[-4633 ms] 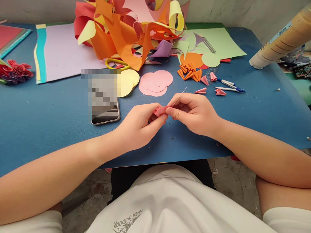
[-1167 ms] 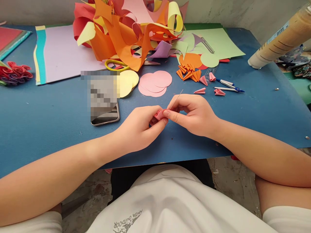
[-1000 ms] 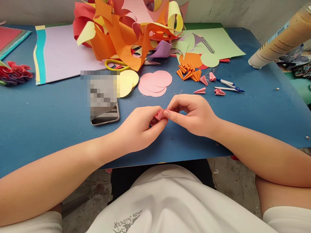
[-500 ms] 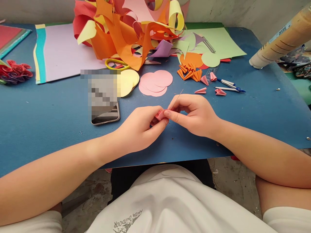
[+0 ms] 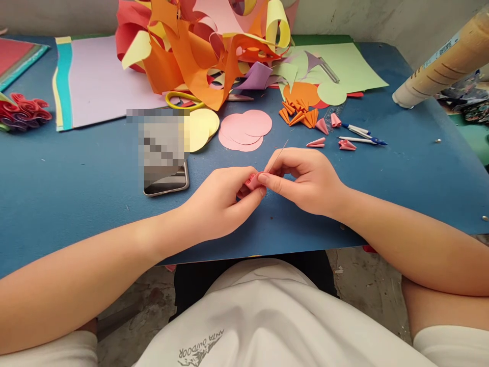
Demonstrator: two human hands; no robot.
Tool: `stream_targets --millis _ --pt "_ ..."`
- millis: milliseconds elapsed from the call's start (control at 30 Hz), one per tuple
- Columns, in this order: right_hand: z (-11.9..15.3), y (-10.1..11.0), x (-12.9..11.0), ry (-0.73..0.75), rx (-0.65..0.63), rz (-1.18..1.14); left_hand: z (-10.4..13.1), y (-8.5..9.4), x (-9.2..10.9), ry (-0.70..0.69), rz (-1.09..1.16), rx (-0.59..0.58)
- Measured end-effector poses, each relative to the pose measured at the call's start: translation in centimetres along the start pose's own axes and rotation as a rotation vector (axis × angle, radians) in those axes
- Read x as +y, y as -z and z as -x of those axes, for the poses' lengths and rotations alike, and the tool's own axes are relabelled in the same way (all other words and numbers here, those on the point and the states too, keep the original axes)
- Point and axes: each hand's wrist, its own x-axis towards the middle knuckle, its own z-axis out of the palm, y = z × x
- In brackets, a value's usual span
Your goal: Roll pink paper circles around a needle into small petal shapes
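Between my two hands, above the table's front part, is a small piece of pink paper rolled into curls. My left hand is closed on its left side, thumb and fingers pinching it. From the right, my right hand pinches the same rolled paper between thumb and forefinger. A thin, straight sliver sticks up by the right fingertips; I cannot tell what it is. Just beyond lie pink paper circles and yellow paper circles. Pink folded paper pieces rest to the right.
Left of my hands lies a phone, partly blurred out. Behind are orange paper cones, a compass, yellow-handled scissors and a heap of paper scraps. A tall bottle leans in at right; curled paper flowers sit far left.
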Motion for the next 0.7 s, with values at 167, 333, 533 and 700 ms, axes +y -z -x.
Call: stream_targets --millis 167,333,533,700 --pt "0.02 0.0 0.01 -0.006 -0.003 -0.001 -0.02 -0.03 -0.08 0.004 0.003 0.001" --pt "0.03 -0.03 0.05 0.002 -0.004 -0.014 0.02 -0.1 -0.16 -0.004 0.007 0.008" --pt "-0.01 -0.01 0.02 -0.008 -0.006 -0.01 -0.03 -0.02 -0.2 0.006 0.008 -0.001" --pt "0.01 0.0 0.04 -0.007 -0.006 -0.014 -0.04 -0.07 -0.24 0.011 0.012 -0.004"
